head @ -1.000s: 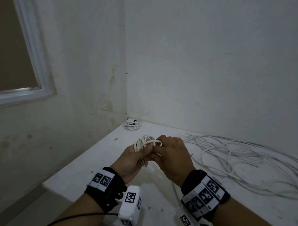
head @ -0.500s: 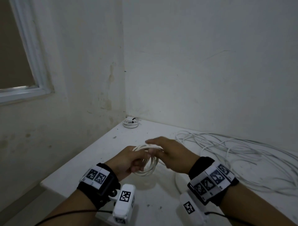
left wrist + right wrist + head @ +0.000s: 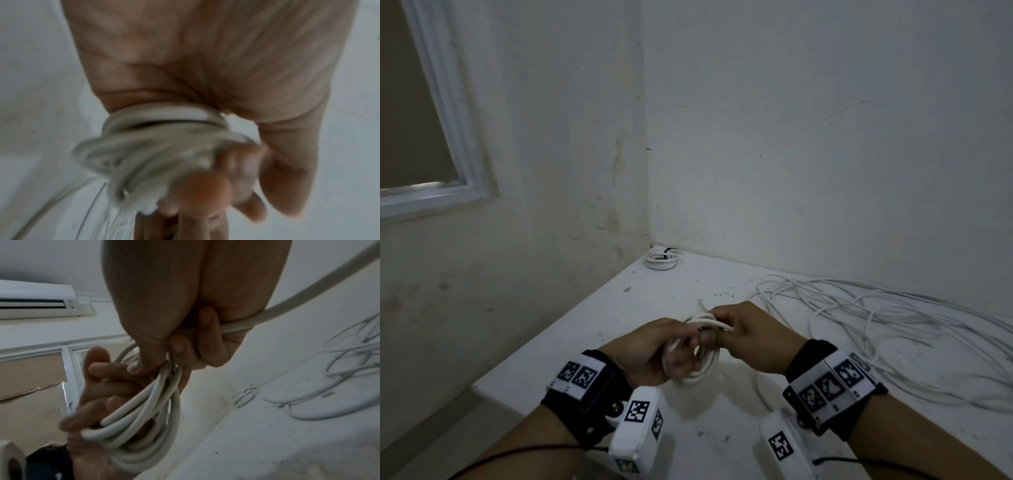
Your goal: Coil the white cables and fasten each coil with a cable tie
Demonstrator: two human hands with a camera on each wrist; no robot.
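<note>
While the left hand [image 3: 654,353] curls its fingers [image 3: 96,386] through a coil [image 3: 698,359] of white cable and grips it, the right hand [image 3: 753,337] meets it from the other side, thumb and fingers pinching the coil's top strands. Both hands hang just above the desk [image 3: 619,308], near its front edge. From the right wrist view, one strand [image 3: 298,300] of the same cable runs out of the right hand's closed fingers and away behind it. The left wrist view is blurred, though the loops [image 3: 156,146] show bunched against the palm.

Beyond the right hand and out to its right, loose cables [image 3: 876,318] sprawl in tangled loops across the desk, well apart from the coil. Farther off, past the left hand, a finished coil [image 3: 661,259] lies in the desk's back corner against the walls, bound with a black tie [image 3: 667,251]. On the wall left of the hands sits a window [image 3: 431,137], and the right wrist view shows an air conditioner [image 3: 39,300] above it.
</note>
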